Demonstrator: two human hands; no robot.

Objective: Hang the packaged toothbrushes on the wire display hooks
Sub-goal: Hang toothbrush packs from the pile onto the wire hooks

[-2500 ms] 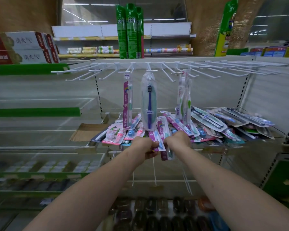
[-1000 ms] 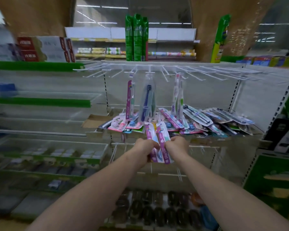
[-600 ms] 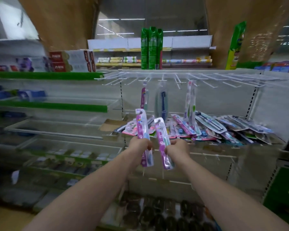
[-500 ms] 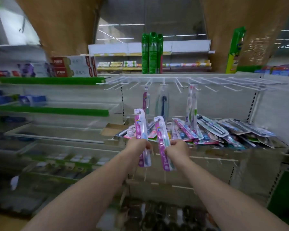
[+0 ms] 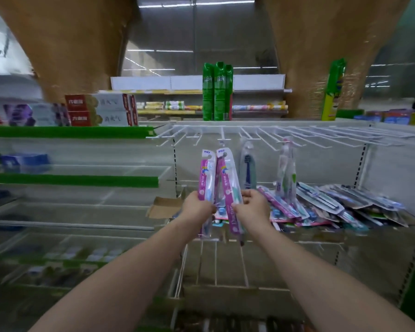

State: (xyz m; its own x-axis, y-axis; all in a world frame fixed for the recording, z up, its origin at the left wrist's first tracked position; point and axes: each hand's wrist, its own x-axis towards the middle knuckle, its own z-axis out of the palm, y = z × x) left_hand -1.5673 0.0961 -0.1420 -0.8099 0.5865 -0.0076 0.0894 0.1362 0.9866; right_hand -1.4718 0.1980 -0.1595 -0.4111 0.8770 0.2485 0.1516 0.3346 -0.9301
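My left hand (image 5: 198,207) grips a purple packaged toothbrush (image 5: 207,176) upright. My right hand (image 5: 252,208) holds a second purple packaged toothbrush (image 5: 228,180), tilted, its top beside the first. Both packs reach up toward the white wire hooks (image 5: 249,135), their tops just below the hook tips. A dark blue toothbrush pack (image 5: 247,168) and a white-green pack (image 5: 285,168) hang from hooks to the right. A heap of packaged toothbrushes (image 5: 321,207) lies on the shelf below the hooks.
A cardboard flap (image 5: 163,206) lies left of the heap. Green-edged shelves (image 5: 70,180) with toothpaste boxes (image 5: 101,110) run off to the left. Tall green packs (image 5: 217,92) stand behind the hook rail. A wire rack (image 5: 216,264) sits under the shelf.
Both hands have lifted the two purple packs from the shelf heap up toward the hooks, and the packs have drawn close together. The camera has tilted upward.
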